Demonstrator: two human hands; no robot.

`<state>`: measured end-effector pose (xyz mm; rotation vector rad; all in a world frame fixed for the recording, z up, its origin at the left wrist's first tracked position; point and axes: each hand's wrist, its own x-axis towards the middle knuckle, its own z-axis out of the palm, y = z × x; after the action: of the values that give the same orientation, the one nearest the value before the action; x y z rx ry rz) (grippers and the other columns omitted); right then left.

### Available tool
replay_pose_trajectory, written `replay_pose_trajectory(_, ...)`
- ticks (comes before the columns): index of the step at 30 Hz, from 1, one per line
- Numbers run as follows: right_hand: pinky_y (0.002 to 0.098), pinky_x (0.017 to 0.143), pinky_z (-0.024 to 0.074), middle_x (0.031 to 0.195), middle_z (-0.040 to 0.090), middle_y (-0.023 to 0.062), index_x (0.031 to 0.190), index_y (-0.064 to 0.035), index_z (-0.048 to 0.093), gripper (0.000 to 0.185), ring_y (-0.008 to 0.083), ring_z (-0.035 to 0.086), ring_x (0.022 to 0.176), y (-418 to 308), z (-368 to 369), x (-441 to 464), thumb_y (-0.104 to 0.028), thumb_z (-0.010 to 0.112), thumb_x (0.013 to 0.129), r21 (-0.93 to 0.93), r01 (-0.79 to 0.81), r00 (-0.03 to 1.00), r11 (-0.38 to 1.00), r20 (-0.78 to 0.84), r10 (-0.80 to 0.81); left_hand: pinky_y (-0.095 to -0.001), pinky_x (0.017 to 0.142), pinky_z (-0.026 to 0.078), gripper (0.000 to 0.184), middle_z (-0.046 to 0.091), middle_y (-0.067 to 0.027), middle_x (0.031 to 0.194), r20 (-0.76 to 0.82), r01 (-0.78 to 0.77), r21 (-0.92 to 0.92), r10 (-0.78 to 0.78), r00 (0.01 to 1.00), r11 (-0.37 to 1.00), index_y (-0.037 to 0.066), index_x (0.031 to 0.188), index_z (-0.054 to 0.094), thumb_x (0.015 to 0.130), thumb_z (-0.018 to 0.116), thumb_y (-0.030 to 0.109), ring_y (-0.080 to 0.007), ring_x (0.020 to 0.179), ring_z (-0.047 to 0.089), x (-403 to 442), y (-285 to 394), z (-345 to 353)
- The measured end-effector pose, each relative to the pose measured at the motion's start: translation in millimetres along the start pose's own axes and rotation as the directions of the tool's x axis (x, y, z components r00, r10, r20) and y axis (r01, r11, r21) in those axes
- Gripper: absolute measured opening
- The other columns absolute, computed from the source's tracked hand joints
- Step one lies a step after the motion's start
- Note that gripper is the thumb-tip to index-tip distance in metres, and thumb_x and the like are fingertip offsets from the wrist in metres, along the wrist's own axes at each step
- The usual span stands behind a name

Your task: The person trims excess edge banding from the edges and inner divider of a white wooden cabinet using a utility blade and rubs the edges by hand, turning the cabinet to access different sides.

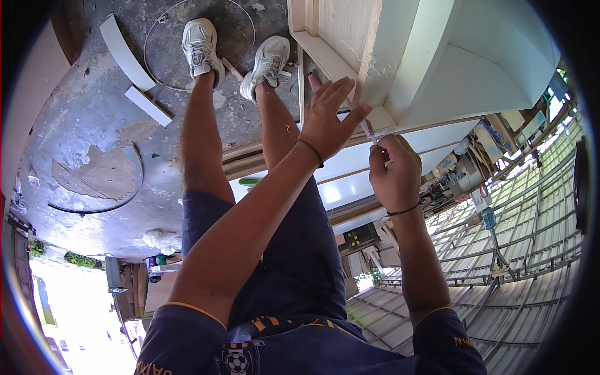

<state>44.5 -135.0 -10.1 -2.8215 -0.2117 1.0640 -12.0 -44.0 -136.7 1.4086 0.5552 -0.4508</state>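
Note:
My left hand [328, 119] is stretched over the edge of a white wooden cabinet frame [325, 62], fingers extended and thumb apart. A short reddish rod-like piece [313, 81] shows beside its fingertips; whether the hand touches it is unclear. My right hand [397, 172] is closed, thumb against the fingers, around a thin greyish tool [369, 131]. That tool points up toward the left thumb and the frame's corner; its exact kind cannot be made out. A glossy white panel [350, 187] lies below both hands.
Two white strips, one curved [127, 53] and one straight [148, 106], lie on the stained concrete floor [119, 181]. A thin hoop [145, 44] lies near my shoes [200, 47]. A green object [249, 182] rests by my knee. Stacked timber [500, 144] stands at the right.

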Motion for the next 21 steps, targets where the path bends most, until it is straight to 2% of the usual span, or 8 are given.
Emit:
replay_pose_trajectory(4, 0.0423, 0.057, 0.0446, 0.067, 0.054, 0.0117, 0.073, -0.0024, 0.052, 0.007, 0.0323, 0.056, 0.062, -2, 0, 1, -0.002, 0.059, 0.075, -0.047, 0.012, 1.0, 0.999, 0.022, -0.011, -0.0417, 0.108, 0.028, 0.061, 0.046, -0.0227, 0.134, 0.047, 0.014, -0.019, -0.013, 0.999, 1.0, 0.004, 0.128, 0.051, 0.084, 0.064, 0.043, -0.0361, 0.134, 0.032, -4, -2, 1)
replay_pose_trajectory(6, 0.0425, 0.057, 0.0446, 0.068, 0.055, 0.0117, 0.073, -0.0024, 0.052, 0.007, 0.0324, 0.056, 0.062, -3, 0, 2, -0.002, 0.059, 0.075, -0.06, 0.02, 1.0, 0.998, 0.017, -0.019, -0.0481, 0.108, 0.023, 0.069, 0.055, -0.0125, 0.128, 0.017, 0.067, -0.048, -0.066, 0.998, 0.997, 0.011, 0.13, 0.051, 0.078, 0.064, 0.054, -0.0333, 0.133, 0.033, -5, -2, 3)
replay_pose_trajectory(13, 0.0445, 0.057, 0.0451, 0.069, 0.054, 0.0134, 0.074, -0.0028, 0.049, 0.008, 0.0347, 0.056, 0.064, -6, 7, 1, -0.001, 0.057, 0.076, -0.137, 0.044, 0.999, 0.99, 0.009, -0.044, -0.0472, 0.108, 0.021, 0.071, 0.057, -0.012, 0.126, 0.037, 0.09, -0.039, -0.089, 0.995, 0.995, 0.011, 0.13, 0.051, 0.077, 0.064, 0.056, -0.032, 0.131, 0.035, -3, -1, 4)
replay_pose_trajectory(19, 0.0456, 0.058, 0.0454, 0.071, 0.055, 0.0152, 0.075, -0.0012, 0.049, 0.007, 0.0365, 0.057, 0.065, -1, 11, 3, 0.0, 0.054, 0.078, -0.067, 0.018, 1.0, 0.998, 0.002, -0.018, -0.0464, 0.105, 0.024, 0.067, 0.06, -0.0113, 0.119, 0.019, 0.101, -0.053, -0.1, 0.995, 0.993, 0.011, 0.126, 0.055, 0.076, 0.065, 0.055, -0.0317, 0.127, 0.04, 0, 0, 4)
replay_pose_trajectory(21, 0.0456, 0.058, 0.0456, 0.072, 0.056, 0.0156, 0.075, -0.0006, 0.049, 0.006, 0.0371, 0.057, 0.066, -2, 12, 3, 0.0, 0.054, 0.079, -0.05, 0.002, 1.0, 0.999, 0.003, -0.002, -0.0413, 0.103, 0.035, 0.063, 0.057, -0.0183, 0.12, 0.009, 0.079, -0.014, -0.079, 0.997, 0.997, 0.007, 0.125, 0.056, 0.076, 0.071, 0.043, -0.0328, 0.123, 0.045, 0, 2, 3)
